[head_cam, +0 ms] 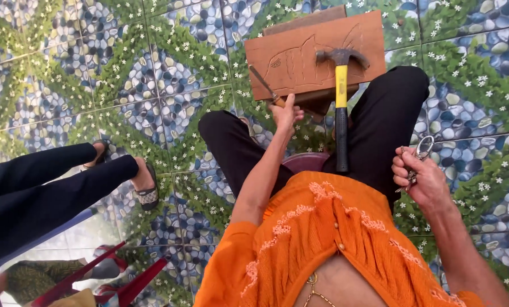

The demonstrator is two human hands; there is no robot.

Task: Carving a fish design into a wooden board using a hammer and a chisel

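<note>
A brown wooden board (305,57) with a carved fish outline rests across my knees. My left hand (285,113) grips the wooden handle of a chisel (264,87), its metal blade lying on the board's lower left edge. A claw hammer (341,102) with a yellow and black handle lies on the board and my lap, held by neither hand. My right hand (422,179), out past my right knee, is closed on a small silvery metal object (420,153) with a ring at its top.
The floor (152,74) is tiled with a blue pebble and green leaf pattern. Another person's legs in dark trousers (44,182) and sandals stretch in from the left. A red plastic chair or stool (112,278) shows at the lower left. A maroon seat (305,162) is under me.
</note>
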